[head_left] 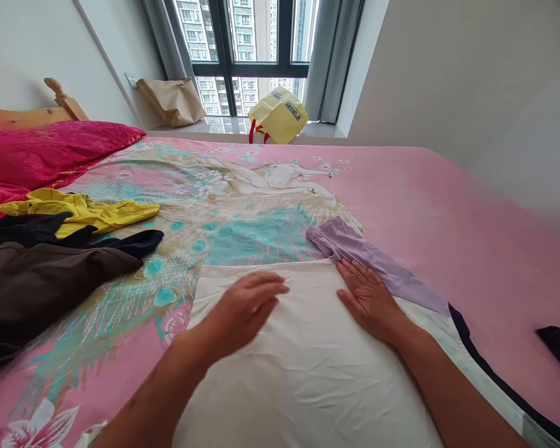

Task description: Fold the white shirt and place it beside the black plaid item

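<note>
- White cloth (308,367) lay spread on the bed (429,211), partly over purple clothing (378,264).
- Right hand (368,302) rested flat near the cloth's far right corner; grip apart.
- Left hand (247,305) was loosely bent over the cloth, grip apart; contact unclear.
- Yellow clothing (93,211) and brown clothing (51,280) lay left.

From my end I saw plain pale walls (448,87), a pink patterned bed (424,205), a wooden headboard (25,116) way over left, and grey curtains (326,68) hanging either side of a dark-framed window (224,46). Daylight came in, and tall buildings (245,31) stood outside.
</note>
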A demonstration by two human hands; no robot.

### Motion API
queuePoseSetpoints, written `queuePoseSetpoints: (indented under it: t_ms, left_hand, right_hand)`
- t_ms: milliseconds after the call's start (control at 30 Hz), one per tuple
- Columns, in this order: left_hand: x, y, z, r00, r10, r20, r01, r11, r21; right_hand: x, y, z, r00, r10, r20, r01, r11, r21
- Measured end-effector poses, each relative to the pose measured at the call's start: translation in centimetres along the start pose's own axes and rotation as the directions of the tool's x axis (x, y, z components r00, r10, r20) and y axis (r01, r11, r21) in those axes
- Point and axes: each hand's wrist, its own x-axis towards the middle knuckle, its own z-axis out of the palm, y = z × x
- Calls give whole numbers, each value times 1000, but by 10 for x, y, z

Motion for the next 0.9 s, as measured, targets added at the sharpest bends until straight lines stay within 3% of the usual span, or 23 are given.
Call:
queuePoseSetpoints:
  t_ms: [67, 133, 200, 267, 333, 367, 433, 500, 567, 633, 700, 733, 800, 833, 900]
  left_hand:
    - [1, 8, 19, 954, 128, 271, -140, 990, 25]
    - [-3, -12, 30, 931, 21, 366, -81, 985, 150]
    - [-10, -49, 28, 934, -245, 260, 150, 930, 337]
    - [-15, -83, 16, 877, -469, 107, 375, 806, 458]
    - [-18, -96, 4, 822, -569, 10, 483, 708, 515]
    - [-17, -92, 1, 823, -568, -17, 488, 691, 533]
    - [-13, -69, 2, 884, -467, 3, 392, 746, 539]
    - [-8, -42, 10, 952, -261, 162, 161, 873, 460]
    - [-5, -31, 18, 934, -96, 345, -23, 945, 327]
    - [-7, -45, 19, 910, -173, 376, 42, 942, 334]
    - [-12, -74, 11, 880, -421, 220, 286, 840, 461]
    - [-14, -88, 6, 843, -523, 123, 400, 764, 507]
    - [-16, -103, -5, 785, -618, -34, 527, 639, 561]
    - [-16, -102, -7, 795, -602, -72, 524, 623, 580]
    - [-13, -84, -4, 884, -465, -46, 396, 694, 601]
  right_hand:
    - [-2, 0, -3, 999, -39, -7, 39, 999, 5]
    - [-2, 1, -5, 998, -61, 15, 61, 998, 2]
    - [-1, 5, -5, 998, -43, 50, 44, 999, -7]
    - [1, 8, -4, 998, -6, 63, 6, 1000, -13]
    - [1, 6, -6, 999, 18, 36, -17, 1000, -8]
    - [-1, 2, -8, 1000, 10, -3, -10, 1000, -4]
    - [-5, -10, -15, 994, -75, -85, 75, 997, 0]
    - [-8, -22, -21, 966, -250, -70, 251, 968, 15]
    - [-8, -24, -23, 935, -353, 41, 351, 935, 58]
    - [-5, -11, -20, 962, -242, 124, 237, 970, 56]
    - [-2, 15, -14, 992, -1, 125, 2, 1000, -3]
    - [-1, 29, -12, 989, 97, 114, -95, 995, -29]
    - [0, 49, -11, 978, 182, 104, -176, 982, -60]
    - [0, 52, -12, 977, 188, 100, -182, 981, -69]
    - [-2, 43, -15, 977, 203, 62, -197, 977, -83]
